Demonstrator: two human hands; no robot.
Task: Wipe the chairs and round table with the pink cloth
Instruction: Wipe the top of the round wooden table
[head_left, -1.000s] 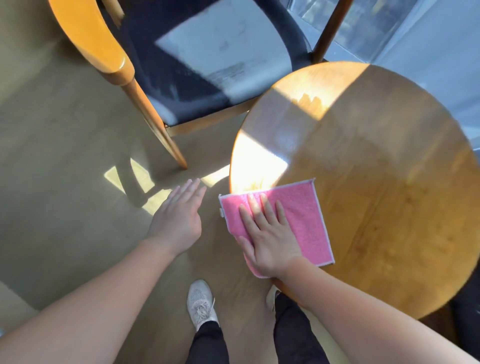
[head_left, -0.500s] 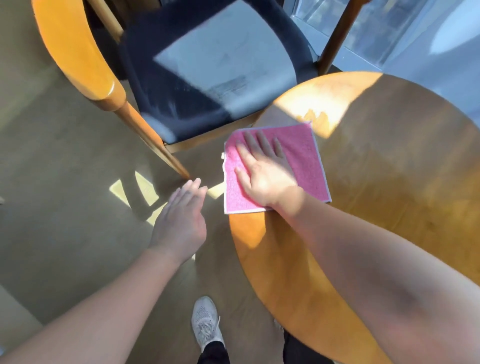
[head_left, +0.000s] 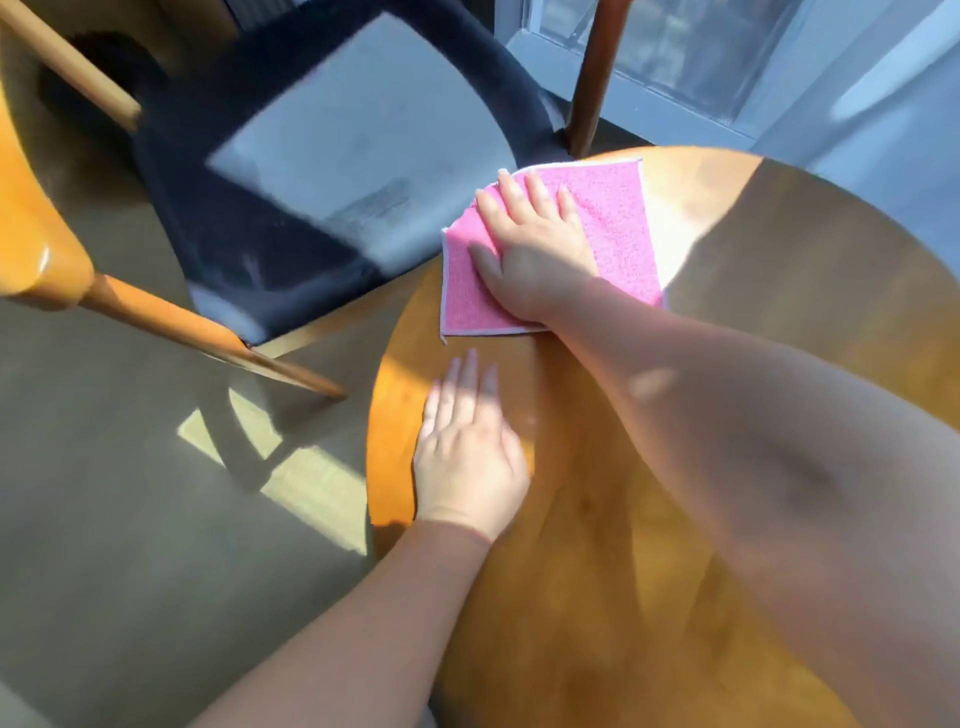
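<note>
The pink cloth lies flat under the right grip, on the far left edge of the round table. The chair, with a dark seat and wooden arms, stands just left of that grip.

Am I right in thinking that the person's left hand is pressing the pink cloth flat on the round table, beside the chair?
Not quite: the head view shows the right hand pressing the pink cloth flat on the round table, beside the chair; the left hand is over bare wood.
</note>
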